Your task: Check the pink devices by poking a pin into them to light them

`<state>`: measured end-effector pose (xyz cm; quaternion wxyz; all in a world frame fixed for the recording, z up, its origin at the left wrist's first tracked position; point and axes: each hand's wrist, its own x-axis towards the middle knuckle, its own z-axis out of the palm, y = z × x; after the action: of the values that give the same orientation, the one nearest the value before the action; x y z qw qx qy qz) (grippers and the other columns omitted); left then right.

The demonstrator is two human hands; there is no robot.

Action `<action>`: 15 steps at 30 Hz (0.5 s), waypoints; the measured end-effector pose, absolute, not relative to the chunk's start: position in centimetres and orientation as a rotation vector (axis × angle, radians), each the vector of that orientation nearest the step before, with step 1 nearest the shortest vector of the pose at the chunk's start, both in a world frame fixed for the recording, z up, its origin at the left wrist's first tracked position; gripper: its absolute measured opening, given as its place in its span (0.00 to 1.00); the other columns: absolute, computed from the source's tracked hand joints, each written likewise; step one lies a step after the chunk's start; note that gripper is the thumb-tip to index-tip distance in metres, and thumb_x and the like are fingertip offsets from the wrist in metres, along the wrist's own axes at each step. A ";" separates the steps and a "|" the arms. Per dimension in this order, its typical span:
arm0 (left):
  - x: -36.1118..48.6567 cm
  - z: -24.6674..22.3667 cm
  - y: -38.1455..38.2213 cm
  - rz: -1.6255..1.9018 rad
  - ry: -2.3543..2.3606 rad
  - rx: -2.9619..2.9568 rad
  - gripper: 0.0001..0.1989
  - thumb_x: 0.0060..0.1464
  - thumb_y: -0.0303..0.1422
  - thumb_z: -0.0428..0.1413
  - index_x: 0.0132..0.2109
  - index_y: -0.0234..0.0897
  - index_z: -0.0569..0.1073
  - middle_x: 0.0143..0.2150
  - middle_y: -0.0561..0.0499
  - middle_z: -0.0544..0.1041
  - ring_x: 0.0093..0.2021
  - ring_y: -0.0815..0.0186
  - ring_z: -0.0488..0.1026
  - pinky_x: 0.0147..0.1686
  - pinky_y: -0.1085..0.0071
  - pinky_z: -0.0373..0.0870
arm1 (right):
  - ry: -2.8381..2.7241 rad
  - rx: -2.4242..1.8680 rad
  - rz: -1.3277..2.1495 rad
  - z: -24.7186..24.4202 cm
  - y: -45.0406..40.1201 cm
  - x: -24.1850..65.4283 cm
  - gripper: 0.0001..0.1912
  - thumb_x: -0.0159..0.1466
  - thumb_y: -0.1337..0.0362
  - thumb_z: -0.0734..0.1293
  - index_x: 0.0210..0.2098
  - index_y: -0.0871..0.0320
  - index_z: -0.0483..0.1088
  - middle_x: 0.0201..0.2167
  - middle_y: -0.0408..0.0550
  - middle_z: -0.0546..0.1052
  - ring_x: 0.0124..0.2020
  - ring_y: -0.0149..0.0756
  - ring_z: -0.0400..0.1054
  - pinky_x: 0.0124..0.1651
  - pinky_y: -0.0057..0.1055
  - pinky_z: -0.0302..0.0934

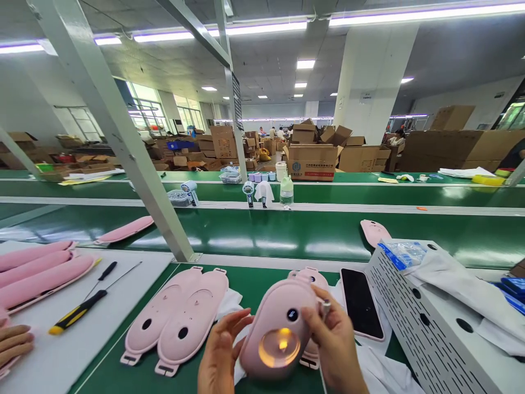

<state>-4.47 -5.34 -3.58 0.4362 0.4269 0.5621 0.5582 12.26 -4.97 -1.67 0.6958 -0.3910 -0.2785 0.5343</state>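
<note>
Pink device [279, 328], between both hands' fingers [315, 323]

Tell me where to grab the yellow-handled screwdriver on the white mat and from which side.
Take the screwdriver by its yellow-and-black handle, the thick end nearest you, coming from above. It lies flat on the white mat, the thin shaft pointing up and right, away from you. A second, slimmer screwdriver crosses that shaft, so stay low on the handle.

Two pink shells [176, 320] lie side by side on the green bench [106, 372], left of a dark phone [361, 303] lying face up. A yellow-handled screwdriver [77, 313] rests on the white mat [53, 355] near stacked pink covers [39, 273]. A perforated grey box [414, 323] stands to the right, and cardboard boxes [311, 161] stand beyond the conveyor belt [266, 232].
</note>
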 end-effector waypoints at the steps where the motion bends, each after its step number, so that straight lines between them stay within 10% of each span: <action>1: -4.2 -4.2 -4.8 1.353 1.386 1.097 0.29 0.53 0.61 0.43 0.43 0.42 0.69 0.48 0.46 0.77 0.48 0.57 0.74 0.39 0.68 0.75 | -0.544 -0.875 1.133 -1.2 -4.9 13.0 0.23 0.48 0.57 0.78 0.42 0.53 0.74 0.37 0.47 0.81 0.37 0.40 0.74 0.40 0.33 0.69; 15: 2.2 -2.5 3.5 0.459 1.390 1.786 0.10 0.50 0.34 0.62 0.37 0.32 0.73 0.36 0.47 0.77 0.38 0.60 0.74 0.44 0.57 0.69 | -0.483 -0.864 0.428 6.1 -0.7 20.4 0.22 0.50 0.59 0.76 0.42 0.59 0.72 0.29 0.41 0.74 0.29 0.31 0.69 0.29 0.25 0.65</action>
<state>2.23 3.48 -2.50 0.4042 0.7075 0.5504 0.1818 20.45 -0.73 6.08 0.8582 -0.4113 -0.2299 0.2039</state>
